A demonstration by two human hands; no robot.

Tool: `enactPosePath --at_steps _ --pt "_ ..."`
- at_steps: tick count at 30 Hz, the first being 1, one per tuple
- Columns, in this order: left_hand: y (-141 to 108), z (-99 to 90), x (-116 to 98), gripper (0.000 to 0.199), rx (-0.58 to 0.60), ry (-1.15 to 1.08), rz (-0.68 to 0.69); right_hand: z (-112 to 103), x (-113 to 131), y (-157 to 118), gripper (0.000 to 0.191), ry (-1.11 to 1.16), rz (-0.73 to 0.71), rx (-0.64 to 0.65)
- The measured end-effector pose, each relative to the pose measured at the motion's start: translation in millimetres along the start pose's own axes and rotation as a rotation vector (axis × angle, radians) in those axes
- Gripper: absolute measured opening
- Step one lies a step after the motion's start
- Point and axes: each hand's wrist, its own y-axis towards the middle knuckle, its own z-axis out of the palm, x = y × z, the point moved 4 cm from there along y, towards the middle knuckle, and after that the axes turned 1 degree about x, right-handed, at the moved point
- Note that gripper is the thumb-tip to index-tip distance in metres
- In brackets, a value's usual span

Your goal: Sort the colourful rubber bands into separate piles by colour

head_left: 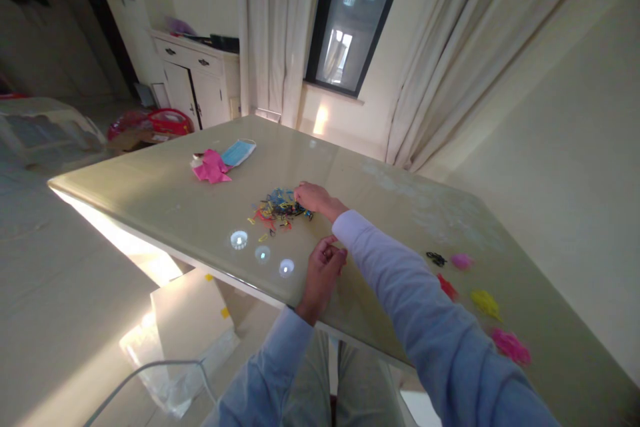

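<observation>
A mixed pile of small coloured bands or clips [280, 207], blue, yellow, red and black, lies on the glossy table [200, 213]. At the pile's right edge is my right hand [313, 196], its fingers pinched together; what they grip is too small to make out. My left hand [323, 272] rests nearer the table's front edge with its fingers curled, and anything inside them is hidden. Off to the right, beyond my right sleeve, sit separate little heaps: black [437, 258], light pink [463, 261], red [447, 287], yellow [485, 304] and bright pink [511, 345].
Pink cloth or paper [212, 167] and a blue face mask [239, 153] lie toward the back left of the table. A box [193, 313] with plastic wrap stands on the floor below the front edge. Behind are a white cabinet [207, 90] and curtains.
</observation>
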Motion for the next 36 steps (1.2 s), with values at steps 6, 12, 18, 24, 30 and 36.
enactPosePath --at_steps 6,12,18,24,30,36 --pt "0.5 -1.0 2.3 0.039 0.001 0.005 -0.027 5.7 -4.1 -6.2 0.027 0.021 0.007 -0.055" --pt "-0.6 -1.0 1.8 0.037 -0.003 0.001 -0.023 7.1 -11.1 -10.9 0.021 0.080 0.021 -0.141" --pt "-1.9 -1.4 0.5 0.034 -0.009 0.028 -0.019 7.5 -20.1 -13.5 0.017 0.176 0.008 -0.234" --pt "-3.5 -0.8 -0.7 0.030 -0.012 0.016 -0.032 1.9 -24.0 -24.0 0.011 0.308 -0.022 -0.302" --pt "-2.6 -2.1 0.7 0.031 -0.012 0.025 -0.023 -7.3 -20.7 -54.1 0.008 0.467 0.006 -0.410" --pt "-2.1 -3.7 -0.3 0.027 0.001 0.021 0.011 -14.0 -15.8 -118.1 0.021 1.124 0.091 -0.508"
